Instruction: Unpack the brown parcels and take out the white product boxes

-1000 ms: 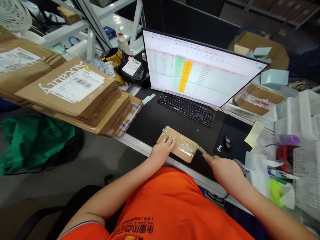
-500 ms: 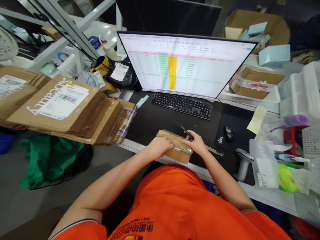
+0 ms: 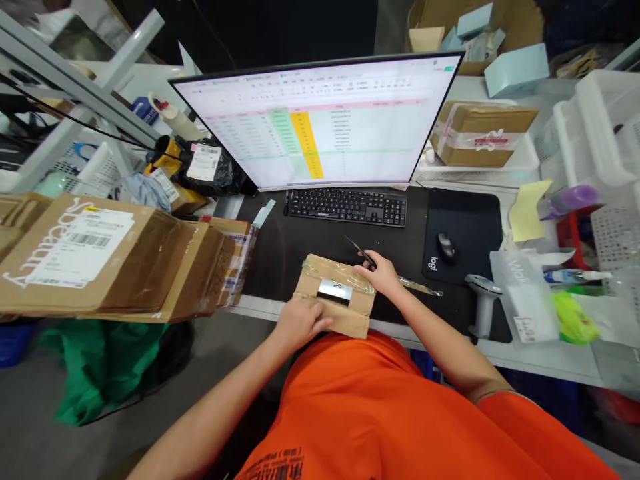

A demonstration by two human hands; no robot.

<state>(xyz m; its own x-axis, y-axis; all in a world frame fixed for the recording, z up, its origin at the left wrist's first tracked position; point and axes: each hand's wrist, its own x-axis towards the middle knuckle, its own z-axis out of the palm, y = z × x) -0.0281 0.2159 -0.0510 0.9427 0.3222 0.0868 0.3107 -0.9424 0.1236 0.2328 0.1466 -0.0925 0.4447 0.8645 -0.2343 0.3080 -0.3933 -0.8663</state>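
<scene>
A stack of flat brown corrugated cartons (image 3: pixel 115 260), one with a white shipping label, lies well to the left of the left fingers. The left hand (image 3: pixel 299 321) is curled over the near left edge of the small cardboard box (image 3: pixel 345 319), its fingers closed on the near flap and pressing it down toward the person.

The box sits at the near edge of the black desk (image 3: pixel 295 247), right in front of the orange shirt. It is low and oblong, and its long axis runs left to right, roughly along the desk edge, with the right end turned a little away. It is matte brown board with crinkled glossy clear tape across the far flap. The top flaps stand parted, showing a flat silvery packet (image 3: pixel 334 290) just beyond the left fingertips.

The right hand (image 3: pixel 380 273) rests on the far right corner of the box, its fingers closed around a thin dark tool (image 3: pixel 359 251). The tool's pointed end aims away and leftward, toward the black keyboard (image 3: pixel 347 205). A loose twisted strip of clear tape (image 3: pixel 420 287) trails to the right of those fingers. Beyond it, a black mouse (image 3: pixel 445 245) rests on a dark mouse pad (image 3: pixel 465 213).
</scene>
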